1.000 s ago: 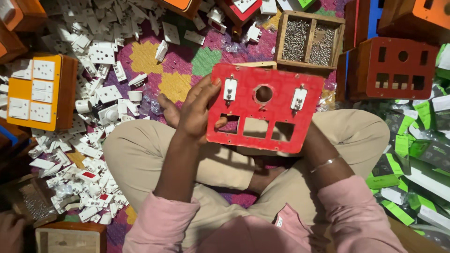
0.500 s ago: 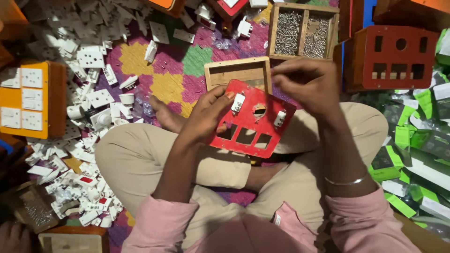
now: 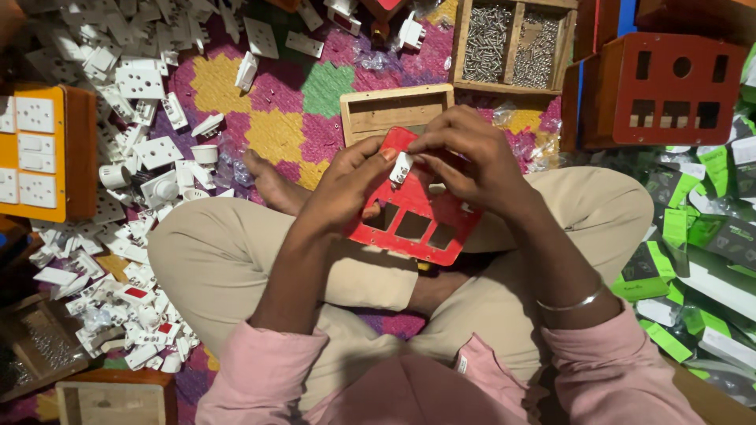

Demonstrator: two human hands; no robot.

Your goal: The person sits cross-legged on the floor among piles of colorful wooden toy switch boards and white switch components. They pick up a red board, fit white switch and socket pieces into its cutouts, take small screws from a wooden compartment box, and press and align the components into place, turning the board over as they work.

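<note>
A red switchboard plate with rectangular cut-outs rests tilted over my crossed legs. My left hand grips its left edge, thumb on the front face. My right hand lies over the plate's upper part, its fingertips pinching a small white switch piece fitted in the plate. An empty wooden frame box lies on the patterned mat just beyond the plate.
Several white switches and sockets litter the mat at left. An orange board with white switches stands far left. A wooden tray of screws sits at the back, a red box at right, green packets beside my right knee.
My right hand came from under the plate onto its top face and now pinches the white switch. The plate has tilted and dropped closer to my lap.
</note>
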